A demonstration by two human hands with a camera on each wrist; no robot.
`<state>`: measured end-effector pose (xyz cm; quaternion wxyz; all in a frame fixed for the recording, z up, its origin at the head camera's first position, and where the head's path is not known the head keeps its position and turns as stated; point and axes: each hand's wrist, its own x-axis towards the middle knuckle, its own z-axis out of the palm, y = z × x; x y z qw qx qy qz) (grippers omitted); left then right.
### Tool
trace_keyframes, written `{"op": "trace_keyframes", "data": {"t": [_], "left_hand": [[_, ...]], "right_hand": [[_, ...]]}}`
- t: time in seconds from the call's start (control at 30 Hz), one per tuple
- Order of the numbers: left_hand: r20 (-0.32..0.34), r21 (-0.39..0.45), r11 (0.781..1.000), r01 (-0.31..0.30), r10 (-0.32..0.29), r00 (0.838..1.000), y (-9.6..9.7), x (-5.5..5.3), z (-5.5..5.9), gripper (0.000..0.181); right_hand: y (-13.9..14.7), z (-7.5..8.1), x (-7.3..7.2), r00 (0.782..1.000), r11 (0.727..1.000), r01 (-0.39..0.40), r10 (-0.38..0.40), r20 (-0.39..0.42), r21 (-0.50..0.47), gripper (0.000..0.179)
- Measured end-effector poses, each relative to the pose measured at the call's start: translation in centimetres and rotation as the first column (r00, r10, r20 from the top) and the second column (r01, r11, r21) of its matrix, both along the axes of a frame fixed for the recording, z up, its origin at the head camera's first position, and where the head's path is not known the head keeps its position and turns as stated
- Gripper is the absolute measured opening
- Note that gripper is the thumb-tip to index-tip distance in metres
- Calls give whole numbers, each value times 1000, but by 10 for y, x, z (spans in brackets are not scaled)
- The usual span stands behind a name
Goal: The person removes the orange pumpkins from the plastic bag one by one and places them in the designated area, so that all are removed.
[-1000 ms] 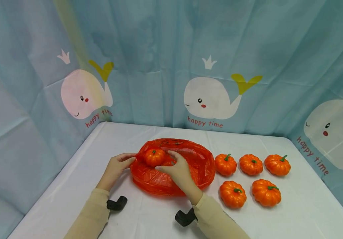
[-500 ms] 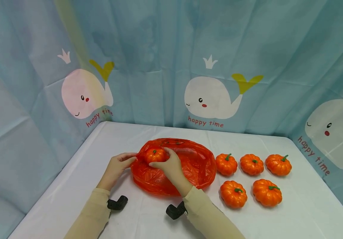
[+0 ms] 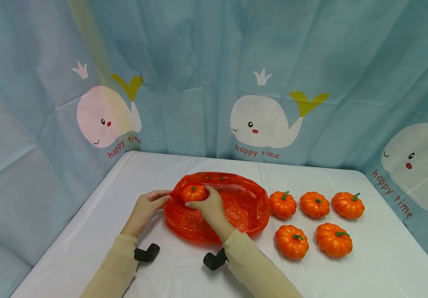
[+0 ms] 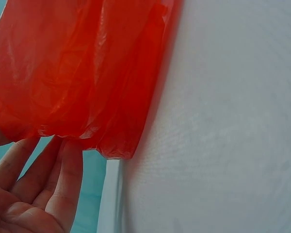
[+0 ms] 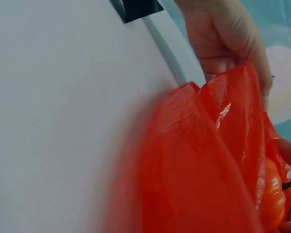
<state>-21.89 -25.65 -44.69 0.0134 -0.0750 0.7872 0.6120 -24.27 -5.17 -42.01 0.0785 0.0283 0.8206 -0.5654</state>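
Observation:
A red plastic bag (image 3: pixel 195 236) lies with its mouth spread wide on the table. My left hand (image 3: pixel 146 210) pinches the bag's left rim between thumb and fingers; in the left wrist view the fingers (image 4: pixel 64 194) reach under the red film (image 4: pixel 82 73). Inside the bag's left end is a small orange pumpkin (image 3: pixel 192 192) with a green stem. Thumb and fingers of my right hand (image 3: pixel 214 209) grip that pumpkin from its right side. From the right wrist, the pumpkin (image 5: pixel 273 201) shows partly behind the bag's wall (image 5: pixel 194 179).
Right of the bag, several more pumpkins stand in two rows, the closest one (image 3: pixel 282 205) right beside the bag's edge. Black wrist mounts (image 3: pixel 146 253) sit at both cuffs. A blue curtain (image 3: pixel 184 120) printed with whales hangs behind the white table (image 3: pixel 176 273).
My right hand has moved left from beside the pumpkin and now grips it; its fingers were spread apart a second ago. The left hand stays at the bag's rim.

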Motion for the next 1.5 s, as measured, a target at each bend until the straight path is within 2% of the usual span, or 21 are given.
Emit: {"op": "trace_keyframes", "data": {"t": [0.4, 0.63, 0.83, 1.3, 1.5], "left_hand": [[-18, -21, 1000, -7, 7, 1000, 1, 0, -1, 45], [-2, -20, 1000, -17, 17, 1000, 2, 0, -1, 45], [-2, -16, 1000, -13, 13, 1000, 1, 0, 0, 46], [2, -27, 1000, -10, 10, 1000, 1, 0, 2, 47], [-5, -13, 1000, 4, -4, 1000, 0, -1, 1, 45]], "right_hand": [[-6, -7, -7, 1000, 1000, 22, -22, 5, 21, 78], [-9, -11, -9, 998, 999, 51, -51, -47, 13, 74], [-8, -12, -10, 997, 998, 65, -65, -44, -7, 72], [7, 1, 1, 1000, 998, 16, -15, 19, -62, 72], [18, 7, 9, 1000, 997, 7, -6, 9, -81, 74]]}}
